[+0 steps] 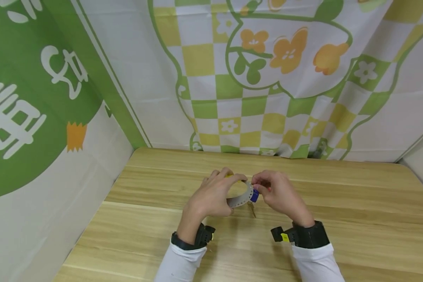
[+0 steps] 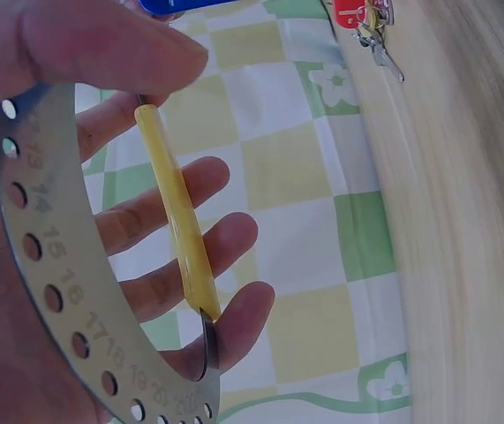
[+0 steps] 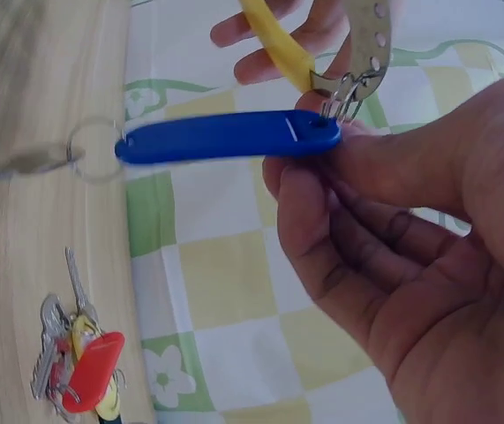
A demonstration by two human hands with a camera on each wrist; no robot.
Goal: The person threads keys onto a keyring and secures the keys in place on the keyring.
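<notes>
My left hand (image 1: 211,196) holds a large metal key ring (image 2: 93,291), a flat curved band punched with numbered holes. Behind its yellow handle sleeve (image 2: 176,212) the fingers spread, with the thumb across the band's top. At the ring's right side, my right hand (image 1: 280,192) pinches one end of a blue key tag (image 3: 207,139) between thumb and fingers. Small wire loops (image 3: 344,95) at that end overlap the ring's metal tip in the right wrist view. From the tag's other end a key (image 3: 22,165) dangles on a thin split ring.
Several keys with a red key tag (image 3: 94,371) lie on the wooden table (image 1: 144,235), seen in both wrist views. Behind the table's far edge hangs a checked green and yellow curtain (image 1: 253,105). A green and white printed cloth (image 1: 91,176) covers the left side.
</notes>
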